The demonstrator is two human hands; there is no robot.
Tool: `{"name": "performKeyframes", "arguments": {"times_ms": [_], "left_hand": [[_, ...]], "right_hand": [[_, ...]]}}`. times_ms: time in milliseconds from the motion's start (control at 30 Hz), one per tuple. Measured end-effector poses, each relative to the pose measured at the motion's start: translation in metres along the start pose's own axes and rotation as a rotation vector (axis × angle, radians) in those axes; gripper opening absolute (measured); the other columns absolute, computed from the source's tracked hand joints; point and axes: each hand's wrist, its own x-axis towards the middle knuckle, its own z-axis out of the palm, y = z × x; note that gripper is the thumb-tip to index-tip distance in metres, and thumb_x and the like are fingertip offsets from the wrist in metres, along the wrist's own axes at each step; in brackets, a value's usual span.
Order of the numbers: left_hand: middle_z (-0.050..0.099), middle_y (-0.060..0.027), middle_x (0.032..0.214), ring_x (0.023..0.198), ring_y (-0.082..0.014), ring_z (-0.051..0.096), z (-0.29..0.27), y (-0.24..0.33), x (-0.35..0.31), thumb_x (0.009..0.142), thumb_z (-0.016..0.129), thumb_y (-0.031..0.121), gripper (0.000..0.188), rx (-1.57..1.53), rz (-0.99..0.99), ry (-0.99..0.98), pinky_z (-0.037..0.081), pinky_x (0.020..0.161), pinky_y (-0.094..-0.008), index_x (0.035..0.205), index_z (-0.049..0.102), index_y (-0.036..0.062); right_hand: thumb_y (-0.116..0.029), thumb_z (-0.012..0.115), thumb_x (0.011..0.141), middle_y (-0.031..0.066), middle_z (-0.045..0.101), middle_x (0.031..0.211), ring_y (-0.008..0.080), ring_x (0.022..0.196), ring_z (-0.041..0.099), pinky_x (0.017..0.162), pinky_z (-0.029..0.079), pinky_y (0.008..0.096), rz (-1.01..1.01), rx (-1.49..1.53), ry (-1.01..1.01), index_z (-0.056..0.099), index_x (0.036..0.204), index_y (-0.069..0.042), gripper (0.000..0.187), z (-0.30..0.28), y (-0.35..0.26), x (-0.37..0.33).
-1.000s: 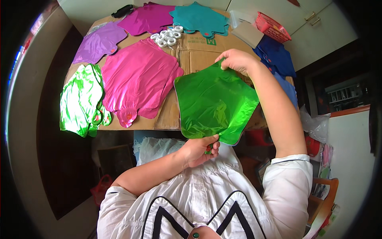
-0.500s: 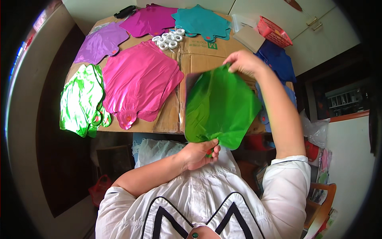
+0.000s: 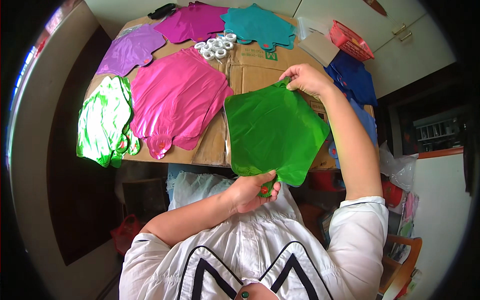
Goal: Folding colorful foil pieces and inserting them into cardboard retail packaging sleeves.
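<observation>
A flat, uninflated green foil balloon (image 3: pixel 277 132) is stretched between my hands above the table's near edge. Its shape looks like a star with blunt points. My left hand (image 3: pixel 254 192) is closed on its lower tab, which has a small red mark, with the thumb pressed on top. At the upper tip, my right hand (image 3: pixel 307 81) pinches the foil between thumb and fingers. Left of it lies a stack of flat pink foil balloons (image 3: pixel 180 100), and beyond that a shiny light-green stack (image 3: pixel 102 122).
Lilac (image 3: pixel 132 47), magenta (image 3: pixel 192 22), teal (image 3: pixel 257 26) and dark blue foil stacks (image 3: pixel 354 75) ring the cardboard-covered table (image 3: pixel 250 77). White ribbon rolls (image 3: pixel 216 47) sit near the back middle. A red basket (image 3: pixel 351 40) stands back right. A wooden chair (image 3: pixel 407 260) is at lower right.
The green foil balloon has been spread flatter and its left edge has swung out to the left. Both hands keep their hold in nearly the same places.
</observation>
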Motion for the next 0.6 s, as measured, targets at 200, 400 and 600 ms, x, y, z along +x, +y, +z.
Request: {"name": "performKeyframes", "arguments": {"times_ms": [200, 400, 600], "left_hand": [[0.054, -0.0028, 0.078, 0.068, -0.0134, 0.048, 0.01, -0.001, -0.002, 0.102, 0.049, 0.02, 0.015, 0.076, 0.045, 0.018, 0.047, 0.07, -0.031, 0.092, 0.05, 0.0085], [0.053, -0.0015, 0.077, 0.068, -0.0127, 0.048, 0.014, -0.004, -0.007, 0.102, 0.049, 0.02, 0.016, 0.145, 0.076, 0.059, 0.046, 0.068, -0.0306, 0.092, 0.05, 0.0088], [0.054, -0.0016, 0.075, 0.065, -0.0122, 0.05, 0.016, -0.009, 0.0, 0.103, 0.046, 0.02, 0.018, 0.276, 0.084, 0.036, 0.045, 0.061, -0.0269, 0.091, 0.051, 0.0086]], "right_hand": [[0.004, 0.066, 0.075, 0.0073, 0.067, 0.098, 0.0149, 0.088, 0.064, 0.078, 0.051, 0.0275, 0.016, -0.072, -0.005, 0.063, 0.108, 0.003, 0.033, -0.011, -0.006, 0.004], [-0.004, 0.071, 0.071, 0.0119, 0.061, 0.117, 0.0271, 0.114, 0.055, 0.095, 0.046, 0.0377, -0.448, -0.762, 0.142, 0.058, 0.12, -0.004, 0.051, 0.007, -0.071, -0.02], [-0.008, 0.077, 0.067, 0.0124, 0.056, 0.128, 0.0299, 0.122, 0.05, 0.1, 0.043, 0.0391, -0.5, -0.876, -0.51, 0.054, 0.128, -0.007, 0.065, 0.059, -0.152, -0.019]]}}
